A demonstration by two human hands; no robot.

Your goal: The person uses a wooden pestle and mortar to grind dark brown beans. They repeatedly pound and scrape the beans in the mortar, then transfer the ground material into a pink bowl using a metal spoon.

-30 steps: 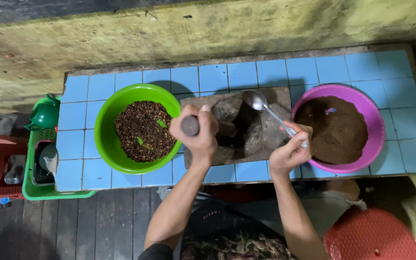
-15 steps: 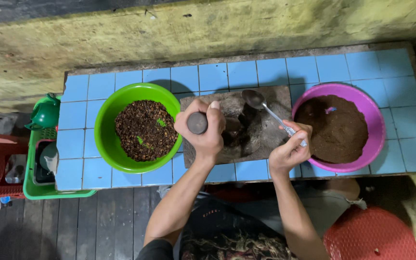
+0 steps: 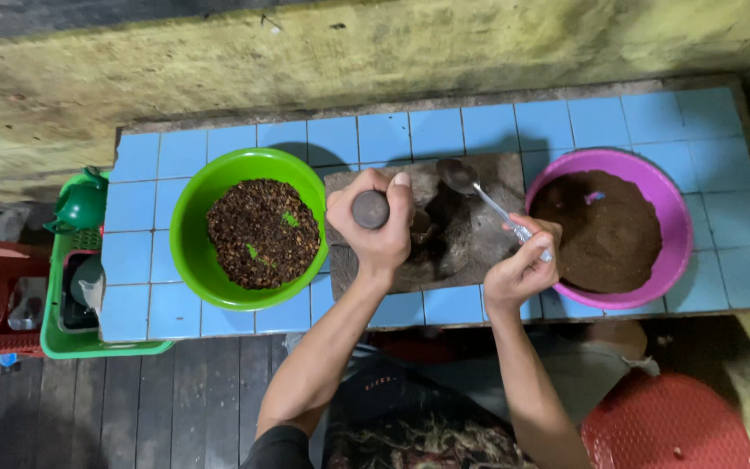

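While the left hand point(image 3: 381, 227) grips a pestle point(image 3: 370, 209), the right hand point(image 3: 521, 267) pinches a spoon point(image 3: 479, 188) between crowding bowls.

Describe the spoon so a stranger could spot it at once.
Start at the blue-tiled counter, then the grey stone slab between the green bowl and the purple bowl. The spoon lies slanted over the slab, handle in the right hand: the only shiny metal thing there.

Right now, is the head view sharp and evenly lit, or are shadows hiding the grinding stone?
Head view: mostly sharp, no motion blur on the left hand or the right hand; the tiled counter is evenly lit; dark shadow lies in the hollow of the grinding stone below the spoon; the floor at lower left is dim.
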